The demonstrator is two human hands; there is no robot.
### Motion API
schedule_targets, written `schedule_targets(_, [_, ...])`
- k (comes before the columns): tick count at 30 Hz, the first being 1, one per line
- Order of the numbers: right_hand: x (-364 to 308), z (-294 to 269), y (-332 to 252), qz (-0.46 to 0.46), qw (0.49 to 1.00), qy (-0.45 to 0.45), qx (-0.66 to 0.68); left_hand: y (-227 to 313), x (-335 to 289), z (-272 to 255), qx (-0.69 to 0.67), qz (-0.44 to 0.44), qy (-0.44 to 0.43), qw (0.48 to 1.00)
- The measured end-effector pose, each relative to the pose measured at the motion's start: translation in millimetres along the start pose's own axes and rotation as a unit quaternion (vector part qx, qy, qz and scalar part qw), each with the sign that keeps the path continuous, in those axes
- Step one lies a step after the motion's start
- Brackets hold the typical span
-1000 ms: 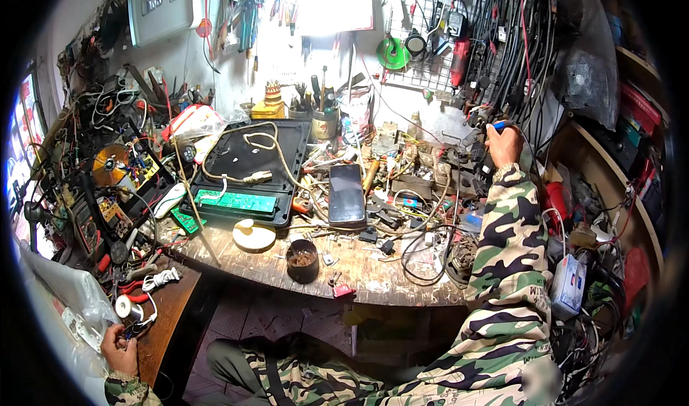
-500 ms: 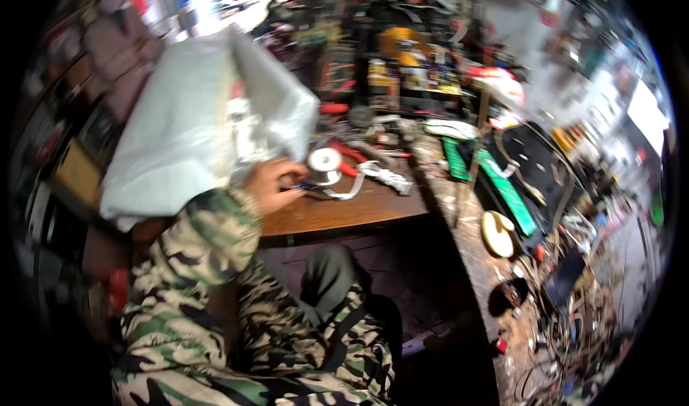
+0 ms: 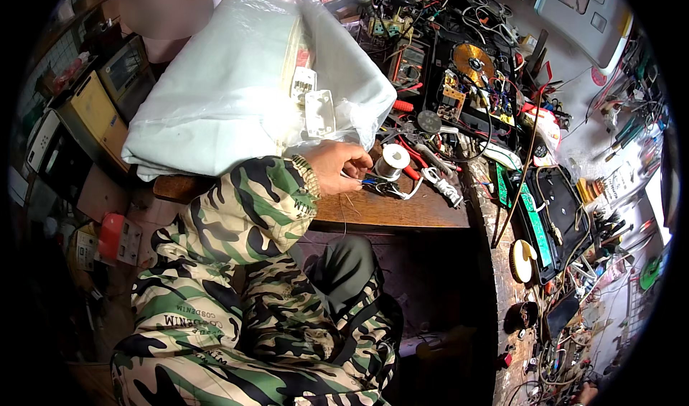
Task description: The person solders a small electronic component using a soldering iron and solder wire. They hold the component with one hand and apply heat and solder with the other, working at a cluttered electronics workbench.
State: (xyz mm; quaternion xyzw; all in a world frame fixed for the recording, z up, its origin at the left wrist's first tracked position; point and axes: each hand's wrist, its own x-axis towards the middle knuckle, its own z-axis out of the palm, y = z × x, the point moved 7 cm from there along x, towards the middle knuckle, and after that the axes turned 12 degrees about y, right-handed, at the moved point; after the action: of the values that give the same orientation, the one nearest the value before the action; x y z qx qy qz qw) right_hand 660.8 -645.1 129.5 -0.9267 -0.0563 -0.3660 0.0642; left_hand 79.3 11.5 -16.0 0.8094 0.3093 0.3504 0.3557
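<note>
My left hand, in a camouflage sleeve, rests at the near edge of the wooden table with its fingers curled. At the thumb tip is a thin blue wire; fine strands hang below the hand. Just right of the fingers stands a white spool of solder-like wire, beside red-handled pliers and a bundled white cord. Low at the right rim, my right hand shows only in part, near the cluttered bench; its fingers are too small to read.
A large pale plastic-wrapped bundle covers the table's left side, with white switch boxes on it. Opened electronics and cables crowd the back. A worn bench on the right carries green circuit boards and a brush.
The view has shifted, so the table and my left hand sit farther right in the picture and look sharper. The left hand stays beside the spool. My right hand now shows at the lower right.
</note>
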Motion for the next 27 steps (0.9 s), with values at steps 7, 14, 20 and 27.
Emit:
schedule_targets(7, [-41.8,-120.6,-134.9,-0.138,0.982,-0.019,0.128,12.2,-6.3,-36.3,0.093,0.071,0.118,0.986])
schedule_targets(14, [-150.7,-225.0,-351.5,-0.367,0.871,-0.091,0.314,49.0,0.0,-71.7,0.050,0.087,0.122,0.987])
schedule_targets(20, [-274.6,-217.4,-553.7,-0.472,0.675,-0.214,0.526,26.1,-12.9,-38.6,0.159,0.167,0.060,0.971])
schedule_targets(27, [-372.0,-120.2,-588.7,-0.393,0.648,-0.172,0.629,24.9,-16.2,-7.0,0.098,0.202,0.013,0.974])
